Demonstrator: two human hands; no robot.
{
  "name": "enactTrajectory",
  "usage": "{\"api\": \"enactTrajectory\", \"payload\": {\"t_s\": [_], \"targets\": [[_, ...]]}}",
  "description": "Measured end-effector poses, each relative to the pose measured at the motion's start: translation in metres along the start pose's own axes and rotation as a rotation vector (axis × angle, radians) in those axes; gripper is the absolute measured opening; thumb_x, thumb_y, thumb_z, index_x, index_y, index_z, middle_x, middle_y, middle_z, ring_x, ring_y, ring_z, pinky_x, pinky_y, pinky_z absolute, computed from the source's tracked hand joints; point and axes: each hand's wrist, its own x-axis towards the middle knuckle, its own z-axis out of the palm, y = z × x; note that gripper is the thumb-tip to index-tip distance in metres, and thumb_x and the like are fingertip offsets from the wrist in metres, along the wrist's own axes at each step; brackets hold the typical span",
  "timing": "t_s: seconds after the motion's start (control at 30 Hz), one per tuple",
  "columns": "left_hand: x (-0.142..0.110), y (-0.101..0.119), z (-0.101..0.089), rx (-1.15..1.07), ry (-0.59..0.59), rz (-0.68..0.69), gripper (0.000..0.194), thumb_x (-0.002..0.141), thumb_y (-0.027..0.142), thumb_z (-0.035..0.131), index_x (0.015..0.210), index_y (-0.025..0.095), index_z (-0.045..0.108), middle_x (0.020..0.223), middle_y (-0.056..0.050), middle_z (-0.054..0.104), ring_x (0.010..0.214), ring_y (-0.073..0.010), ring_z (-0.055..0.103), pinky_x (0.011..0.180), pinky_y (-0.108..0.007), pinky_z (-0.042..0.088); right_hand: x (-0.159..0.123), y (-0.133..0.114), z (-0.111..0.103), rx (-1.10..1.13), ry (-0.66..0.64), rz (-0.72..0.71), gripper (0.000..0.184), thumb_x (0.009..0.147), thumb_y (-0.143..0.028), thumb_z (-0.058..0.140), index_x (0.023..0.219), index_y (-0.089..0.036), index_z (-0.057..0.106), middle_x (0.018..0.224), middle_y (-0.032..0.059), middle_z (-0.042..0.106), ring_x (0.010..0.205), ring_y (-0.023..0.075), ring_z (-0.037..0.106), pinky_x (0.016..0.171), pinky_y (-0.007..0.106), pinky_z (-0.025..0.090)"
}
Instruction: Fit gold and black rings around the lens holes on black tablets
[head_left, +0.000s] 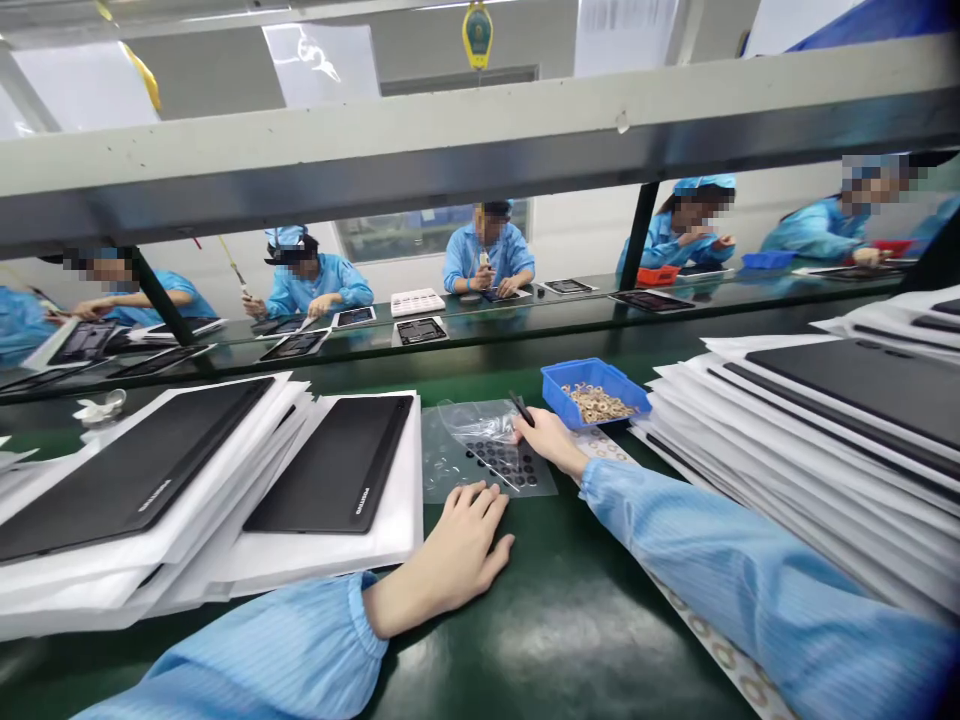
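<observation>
My right hand [547, 440] holds a pair of black tweezers [521, 408], their tips over a transparent plastic bag [469, 425]. The bag lies on a transparent sheet dotted with small black round pads [502, 463]. My left hand [465, 540] rests on the green bench mat [570, 630] just below the sheet, its fingers lightly curled and holding nothing. A blue plastic bin [596, 392] of small ring-shaped washers stands just beyond my right hand. A strip of printed rings [720, 650] runs under my right forearm.
Stacks of black flat panels in white foam sleeves [337, 465] rise on the left, and more [862, 400] on the right. A grey shelf beam [480, 150] crosses overhead. Beyond it, several co-workers in blue smocks sit at a facing bench.
</observation>
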Motion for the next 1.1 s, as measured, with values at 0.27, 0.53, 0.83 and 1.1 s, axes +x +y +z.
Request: {"api": "enactTrajectory", "payload": {"t_s": [0.27,0.53,0.83,1.1], "targets": [[0.001,0.000,-0.002,-0.006,-0.027,-0.016,0.039,0.092,0.029,0.042,0.128,0.013,0.044,0.123,-0.012,0.051,0.118,-0.0297,0.041,0.101,-0.046,0.036,0.011,0.014,-0.008,-0.015,-0.037,0.002,0.027,0.091,-0.035,0.052,0.104,-0.013,0.060,0.101,0.0051,0.063,0.086,0.0175,0.062,0.076,0.036,0.052],[0.001,0.001,-0.004,-0.029,-0.042,-0.017,0.041,0.093,0.028,0.041,0.131,0.015,0.042,0.122,-0.012,0.049,0.116,-0.0295,0.039,0.099,-0.048,0.037,-0.001,0.001,-0.013,-0.023,-0.184,-0.087,0.029,0.078,-0.041,0.067,0.077,-0.013,0.065,0.075,0.0020,0.065,0.074,0.0159,0.062,0.067,0.028,0.049],[0.003,-0.003,0.001,-0.048,-0.033,-0.008,0.038,0.093,0.024,0.040,0.128,0.013,0.046,0.125,-0.012,0.048,0.120,-0.0285,0.036,0.103,-0.046,0.033,0.023,0.013,-0.004,-0.038,-0.097,0.017,0.029,0.091,-0.031,0.053,0.115,-0.015,0.056,0.113,0.0082,0.059,0.095,0.0192,0.061,0.080,0.039,0.052],[0.003,-0.003,0.001,-0.044,0.002,-0.036,0.035,0.092,0.025,0.041,0.125,0.016,0.045,0.114,-0.010,0.051,0.114,-0.0280,0.039,0.098,-0.047,0.036,0.012,0.008,-0.018,-0.022,-0.140,0.036,0.028,0.091,-0.033,0.053,0.110,-0.014,0.058,0.108,0.0071,0.061,0.091,0.0181,0.062,0.078,0.037,0.052]]}}
